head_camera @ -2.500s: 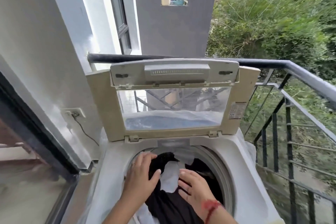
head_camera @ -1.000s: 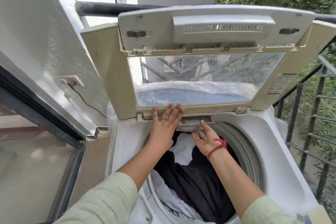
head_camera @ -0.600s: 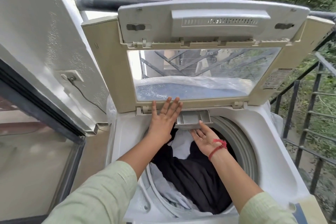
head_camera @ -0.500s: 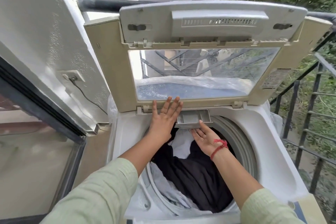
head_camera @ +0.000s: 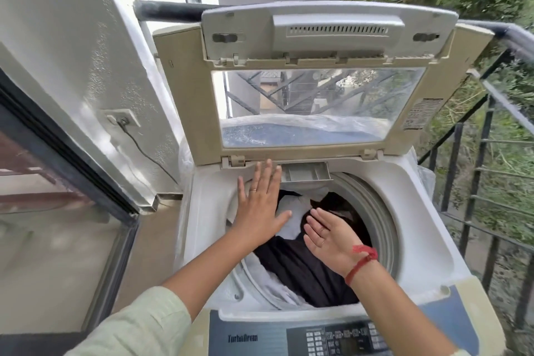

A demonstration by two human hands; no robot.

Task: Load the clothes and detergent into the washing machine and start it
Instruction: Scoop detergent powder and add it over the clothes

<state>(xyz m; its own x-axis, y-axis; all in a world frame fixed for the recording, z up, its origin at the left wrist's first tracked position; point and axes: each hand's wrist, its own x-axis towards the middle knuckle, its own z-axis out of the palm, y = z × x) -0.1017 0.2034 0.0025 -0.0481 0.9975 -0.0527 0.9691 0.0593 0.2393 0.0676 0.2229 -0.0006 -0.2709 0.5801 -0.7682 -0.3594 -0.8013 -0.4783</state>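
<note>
Fingers (head_camera: 268,179) straight, left hand (head_camera: 260,211) seemingly touches the smooth plastic rim (head_camera: 208,196); right hand (head_camera: 328,237) flat, empty, over crumpled clothes (head_camera: 303,269).

Both arms reach forward from the near edge. The left forearm (head_camera: 208,266) angles from near left toward the far middle, bare below a pale green sleeve (head_camera: 138,329). The left hand (head_camera: 261,199) lies palm down, fingers straight, thumb out to the right, a ring (head_camera: 253,189) on one finger; whether the palm presses on anything is hard to tell. The right hand (head_camera: 326,235), nearer, is turned palm up and leftward, fingers relaxed, holding nothing, with a red thread (head_camera: 361,263) round the wrist.
</note>
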